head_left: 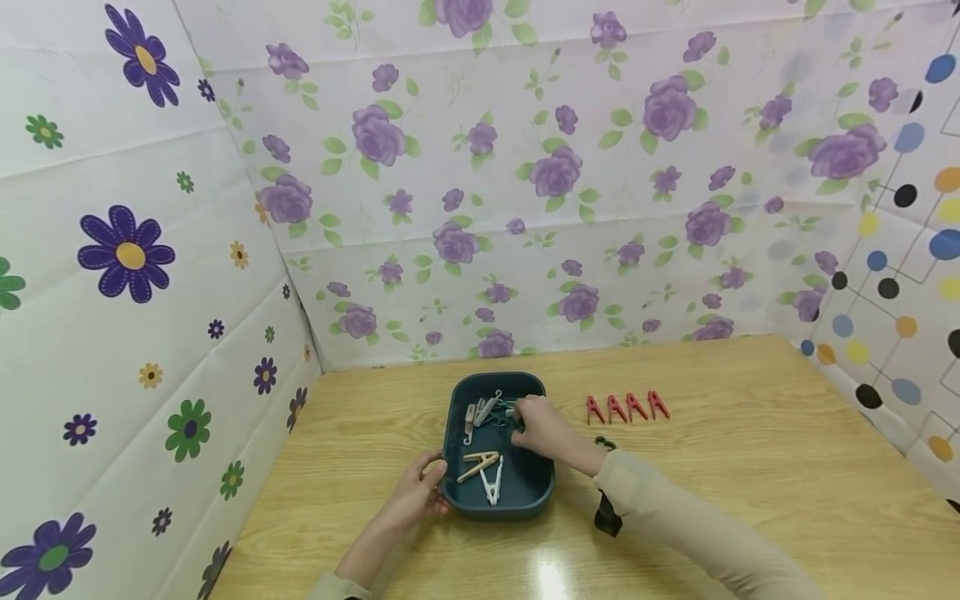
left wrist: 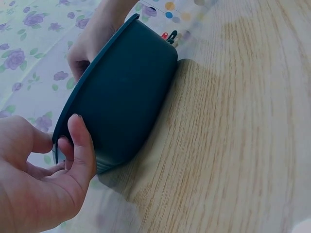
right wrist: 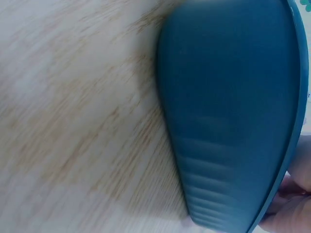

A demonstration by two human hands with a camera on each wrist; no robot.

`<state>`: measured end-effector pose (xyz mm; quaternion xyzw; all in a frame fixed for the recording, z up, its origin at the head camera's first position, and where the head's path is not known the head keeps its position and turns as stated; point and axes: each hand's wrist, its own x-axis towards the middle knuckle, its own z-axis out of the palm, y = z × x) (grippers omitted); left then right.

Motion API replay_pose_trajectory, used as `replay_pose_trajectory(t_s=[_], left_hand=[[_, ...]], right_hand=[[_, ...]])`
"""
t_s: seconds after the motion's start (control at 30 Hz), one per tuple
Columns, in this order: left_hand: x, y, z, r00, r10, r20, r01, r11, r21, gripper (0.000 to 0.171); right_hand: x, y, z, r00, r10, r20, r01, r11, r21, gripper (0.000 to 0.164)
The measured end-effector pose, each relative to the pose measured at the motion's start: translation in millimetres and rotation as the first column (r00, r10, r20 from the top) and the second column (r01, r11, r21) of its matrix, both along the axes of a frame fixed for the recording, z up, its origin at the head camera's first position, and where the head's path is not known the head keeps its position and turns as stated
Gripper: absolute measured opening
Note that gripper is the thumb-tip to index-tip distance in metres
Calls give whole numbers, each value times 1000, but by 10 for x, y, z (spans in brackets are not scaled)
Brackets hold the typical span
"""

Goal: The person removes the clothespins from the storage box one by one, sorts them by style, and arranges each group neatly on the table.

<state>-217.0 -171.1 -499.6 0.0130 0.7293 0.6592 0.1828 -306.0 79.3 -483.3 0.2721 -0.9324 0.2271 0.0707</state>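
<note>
A dark teal plastic basin [head_left: 501, 514] stands on the table. My left hand [head_left: 416, 492] grips its left front rim, thumb on top and fingers against the outer wall, as the left wrist view shows. My right hand [head_left: 546, 432] reaches over the right rim, fingers bent down beside dark green clips [head_left: 504, 412]; I cannot tell whether they pinch one. Also inside lie grey-white clips with hooks [head_left: 480, 412], a beige clothespin [head_left: 478, 464] and a white clothespin [head_left: 492, 482]. In the right wrist view the basin's outer wall [right wrist: 233, 97] hides most of that hand.
Several red clothespins [head_left: 628, 407] stand in a row on the wooden table [head_left: 735, 467], right of the basin. A dark green clip [head_left: 604, 443] lies nearer, partly covered by my right wrist. Flowered cloth [head_left: 465, 183] hangs behind the table, and patterned cloth closes both sides.
</note>
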Motion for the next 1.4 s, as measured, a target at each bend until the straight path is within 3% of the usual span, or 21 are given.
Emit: replay_pose_trajectory(t_s=[0.27, 0.37, 0.43, 0.5, 0.57, 0.67, 0.77, 0.93, 1.1, 1.4], left_hand=[[9, -14, 9, 1000, 9, -4, -9, 1000, 5, 49], [18, -11, 13, 1000, 13, -5, -13, 1000, 0, 50], [22, -8, 13, 1000, 16, -5, -16, 1000, 2, 50], [22, -4, 7, 1000, 16, -6, -16, 1000, 4, 51], [19, -2, -6, 1000, 13, -6, -13, 1000, 7, 51], [14, 2, -20, 1000, 11, -6, -11, 1000, 7, 51], [12, 7, -24, 1000, 18, -3, -18, 1000, 5, 51], [9, 11, -26, 999, 32, 2, -32, 999, -6, 50], [19, 13, -13, 999, 31, 10, -31, 999, -17, 50], [16, 23, -5, 999, 37, 6, -37, 999, -19, 49]], right_hand=[[-39, 13, 16, 993, 111, -27, -111, 993, 28, 19], [-36, -12, -11, 994, 100, -36, -97, 991, 89, 17], [-19, -29, -22, 997, 78, -27, -72, 981, 180, 16], [17, -47, -16, 998, 55, -4, -51, 949, 310, 22], [57, -69, 1, 999, 40, 30, -49, 900, 433, 30], [106, -112, 43, 998, 14, 69, -50, 835, 548, 35], [125, -149, 78, 996, -19, 86, -34, 817, 575, 31], [125, -159, 75, 998, 1, 68, -39, 833, 552, 28], [98, -97, 19, 999, 32, 20, -38, 889, 457, 30], [141, 122, 217, 994, 53, -93, -39, 988, 150, 35]])
